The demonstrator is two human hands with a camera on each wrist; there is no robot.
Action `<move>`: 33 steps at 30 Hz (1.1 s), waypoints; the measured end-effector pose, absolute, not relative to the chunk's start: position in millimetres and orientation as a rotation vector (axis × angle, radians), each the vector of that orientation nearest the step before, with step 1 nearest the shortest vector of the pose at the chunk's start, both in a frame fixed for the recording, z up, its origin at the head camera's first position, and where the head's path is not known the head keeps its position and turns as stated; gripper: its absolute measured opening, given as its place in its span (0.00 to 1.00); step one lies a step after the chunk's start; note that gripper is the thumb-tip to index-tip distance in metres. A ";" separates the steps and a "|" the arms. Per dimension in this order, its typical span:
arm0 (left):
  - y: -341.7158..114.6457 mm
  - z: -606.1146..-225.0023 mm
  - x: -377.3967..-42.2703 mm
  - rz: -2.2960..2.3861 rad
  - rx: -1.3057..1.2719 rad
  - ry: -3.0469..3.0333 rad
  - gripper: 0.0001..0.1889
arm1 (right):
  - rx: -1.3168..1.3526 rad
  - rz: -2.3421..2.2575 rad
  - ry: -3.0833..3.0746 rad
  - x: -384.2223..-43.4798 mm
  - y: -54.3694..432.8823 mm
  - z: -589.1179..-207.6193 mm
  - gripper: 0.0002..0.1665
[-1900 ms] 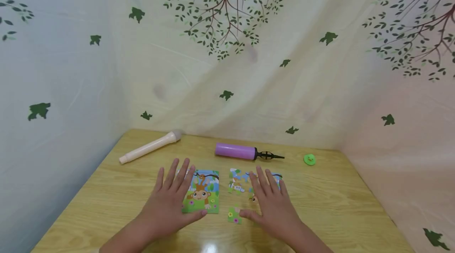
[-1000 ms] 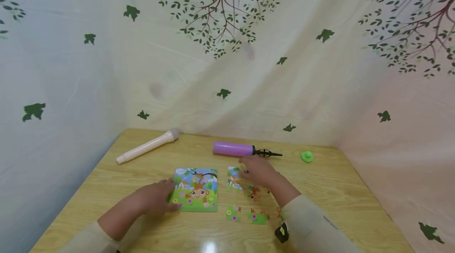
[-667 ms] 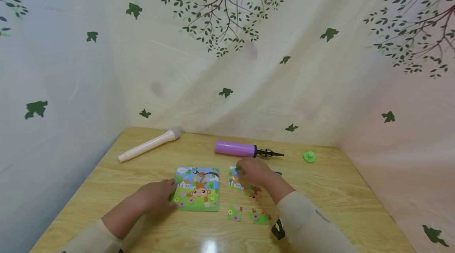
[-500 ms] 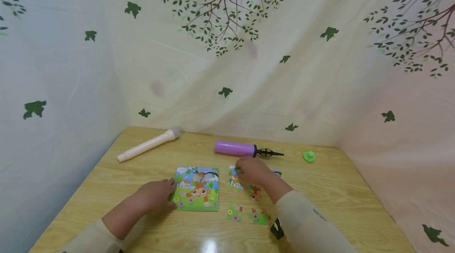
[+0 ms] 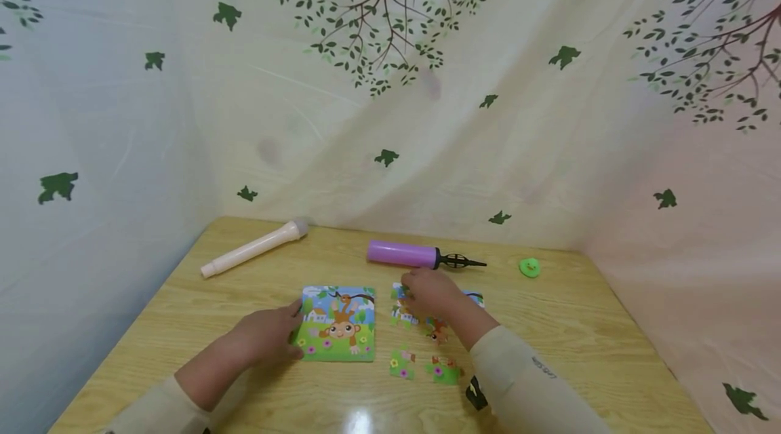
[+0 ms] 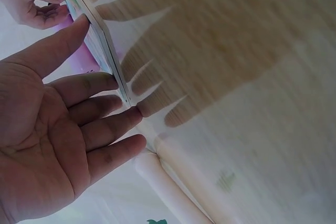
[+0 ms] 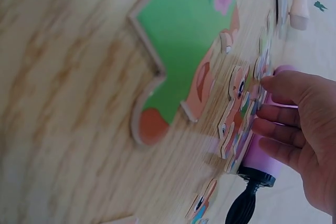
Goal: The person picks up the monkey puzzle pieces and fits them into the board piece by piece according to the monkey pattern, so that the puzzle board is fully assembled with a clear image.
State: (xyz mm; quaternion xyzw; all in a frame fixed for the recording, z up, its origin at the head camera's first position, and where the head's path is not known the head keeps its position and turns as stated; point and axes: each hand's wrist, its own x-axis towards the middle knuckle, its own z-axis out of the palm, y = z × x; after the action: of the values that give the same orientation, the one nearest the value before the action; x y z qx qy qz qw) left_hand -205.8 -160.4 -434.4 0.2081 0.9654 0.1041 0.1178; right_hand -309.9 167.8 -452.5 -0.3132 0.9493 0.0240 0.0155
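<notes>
The left hand (image 5: 268,336) is spread out, its fingertips touching the left edge of the monkey picture (image 5: 338,324), which lies flat on the worktop (image 5: 561,346). The right hand (image 5: 432,293) has its fingers a little bent and its thumb apart from them, touching the far puzzle pieces (image 5: 404,316), just right of the picture. Nearer, a flower piece (image 5: 402,365) and a green piece (image 5: 443,371) lie side by side, not touching. A purple pump (image 5: 403,254) lies behind the right hand, a pale stick (image 5: 256,249) lies far left, and a little green duck (image 5: 529,268) sits far right.
</notes>
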 end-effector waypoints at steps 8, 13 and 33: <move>-159.8 -433.5 -207.3 0.259 0.611 2.820 0.41 | -0.984 0.091 2.970 -308.9 166.7 -451.9 0.12; -159.9 -435.0 -208.4 0.242 0.611 2.815 0.41 | -1.014 0.046 3.021 -308.2 163.4 -446.2 0.13; -160.9 -436.0 -207.7 0.243 0.607 2.812 0.41 | -1.248 0.130 2.933 -297.4 84.1 -440.3 0.14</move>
State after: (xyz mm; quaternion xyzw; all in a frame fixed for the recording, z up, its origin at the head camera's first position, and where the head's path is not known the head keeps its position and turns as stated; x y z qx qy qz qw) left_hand -207.7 -160.9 -436.0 0.2085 0.9662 0.0836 0.1269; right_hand -297.4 84.1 -440.3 -0.3910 0.9192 0.0407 -0.0243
